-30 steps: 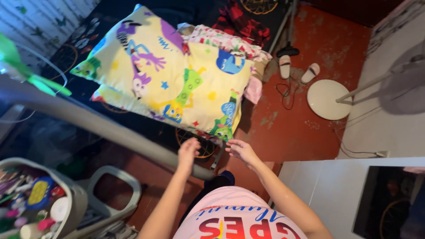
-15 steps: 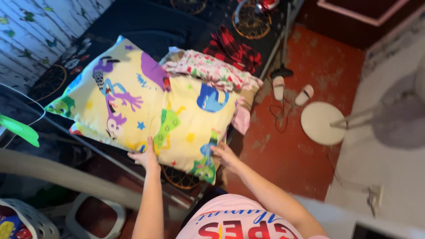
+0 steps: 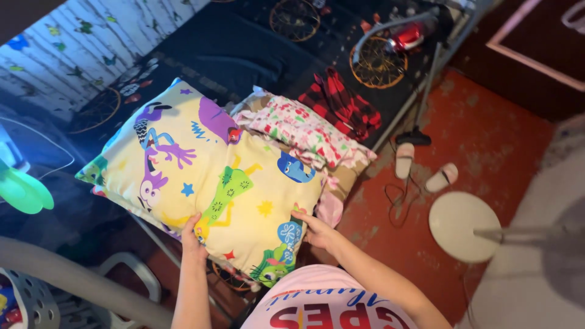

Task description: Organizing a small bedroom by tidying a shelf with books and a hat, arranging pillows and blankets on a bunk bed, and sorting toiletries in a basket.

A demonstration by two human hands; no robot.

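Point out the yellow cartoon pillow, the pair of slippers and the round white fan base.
Yellow cartoon pillow [image 3: 207, 183], head view, middle of its printed face.
Pair of slippers [image 3: 404, 160], head view, on the left slipper's strap.
Round white fan base [image 3: 460, 222], head view, bare top of the disc.

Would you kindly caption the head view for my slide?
Both hands, left hand and right hand, grip a yellow cartoon-print pillow on a dark bed.
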